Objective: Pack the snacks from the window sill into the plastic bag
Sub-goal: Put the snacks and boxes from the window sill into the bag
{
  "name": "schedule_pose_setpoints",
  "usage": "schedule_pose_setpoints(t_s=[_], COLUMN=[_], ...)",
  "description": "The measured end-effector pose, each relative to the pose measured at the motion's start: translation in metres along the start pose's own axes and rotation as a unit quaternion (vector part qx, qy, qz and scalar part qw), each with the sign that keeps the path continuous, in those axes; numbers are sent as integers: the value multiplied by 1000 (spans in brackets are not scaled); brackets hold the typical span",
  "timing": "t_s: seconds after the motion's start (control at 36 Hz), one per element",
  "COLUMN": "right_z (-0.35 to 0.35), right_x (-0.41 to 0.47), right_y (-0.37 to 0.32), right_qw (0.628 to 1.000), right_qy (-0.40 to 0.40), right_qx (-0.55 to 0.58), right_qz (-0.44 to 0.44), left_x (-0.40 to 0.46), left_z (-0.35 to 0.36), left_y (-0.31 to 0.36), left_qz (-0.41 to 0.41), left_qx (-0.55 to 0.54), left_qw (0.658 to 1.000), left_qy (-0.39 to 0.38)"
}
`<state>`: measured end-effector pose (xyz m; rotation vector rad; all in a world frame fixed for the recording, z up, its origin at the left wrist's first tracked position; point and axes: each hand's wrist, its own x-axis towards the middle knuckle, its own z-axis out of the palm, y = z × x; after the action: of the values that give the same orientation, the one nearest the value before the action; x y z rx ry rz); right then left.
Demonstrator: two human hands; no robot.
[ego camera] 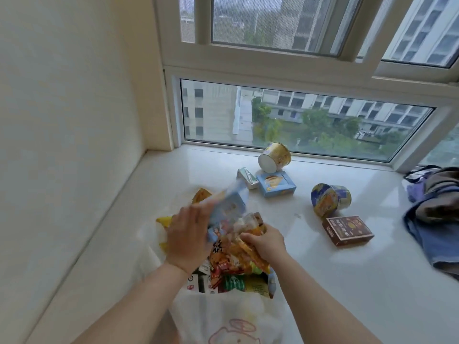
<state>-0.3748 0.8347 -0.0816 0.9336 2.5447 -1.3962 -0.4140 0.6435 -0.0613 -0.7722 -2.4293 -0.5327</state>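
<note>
- The left hand [190, 240] grips a light blue box [227, 207], blurred, with fingers curled round its lower end; the box tilts up and away over the mouth of the plastic bag [223, 316].
- The right hand [264, 242] is closed on the top of an orange snack packet [233, 259] that stands in the bag's opening.
- The white plastic bag lies on the window sill [335, 281] in front of the person, its mouth facing away; it holds packets and small cartons, among them a green packet [234, 283].
- A yellow packet [164, 223] shows just left of the left hand, partly under thin plastic.
- Still on the sill beyond the bag: a blue box [276, 183] with a small green-and-white box [246, 177] touching its left side.
- A gold cup [274, 157] lies on its side near the window glass [298, 120].
- A blue and gold cup [330, 198] lies tipped over to the right, and a brown box [347, 230] lies just in front of it.
- A heap of clothes [434, 219] sits at the right edge of the sill.
</note>
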Motion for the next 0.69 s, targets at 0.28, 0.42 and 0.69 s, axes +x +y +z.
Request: schedule_pose_setpoints(t_s=[0.28,0.42,0.69], right_z=[8,10,31], right_x=[7,13,-27], right_y=[24,36,47], right_qw=[985,990,971], right_qy=[113,51,28], right_qx=[-121,-130,-190], right_qz=[40,-10,-145], left_x=[-16,-9,20], left_z=[39,39,21], left_y=[-4,-4,-14], left_qz=[31,24,86], left_qx=[31,31,71], left_qw=[983,969,927], left_qy=[-181,-245,-358])
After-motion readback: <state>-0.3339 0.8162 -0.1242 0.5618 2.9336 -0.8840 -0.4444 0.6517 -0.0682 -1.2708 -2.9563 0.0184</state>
